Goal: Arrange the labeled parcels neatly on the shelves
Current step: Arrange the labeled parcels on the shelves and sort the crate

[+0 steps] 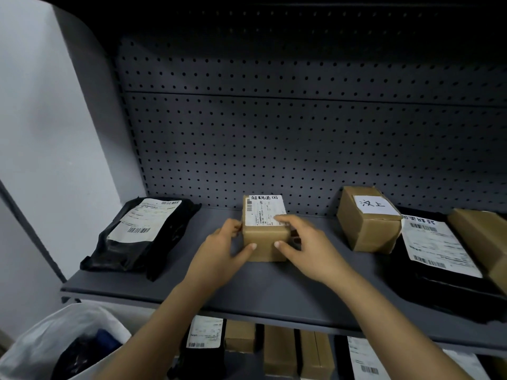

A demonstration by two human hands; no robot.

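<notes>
A small brown cardboard box (264,237) with a white shipping label on top sits in the middle of the grey shelf (247,292). My left hand (222,250) grips its left side, thumb on the front face. My right hand (304,245) grips its right side, fingers over the label edge and thumb on the front. A black poly-bag parcel (142,237) with two white labels lies at the shelf's left. A second brown box (369,219) with a handwritten label stands to the right.
A black bag parcel with a large label (436,248) and another brown box (485,239) fill the shelf's right end. The lower shelf holds several boxes (279,352) and labelled bags. A white sack of parcels (65,344) stands at lower left. Pegboard (274,138) backs the shelf.
</notes>
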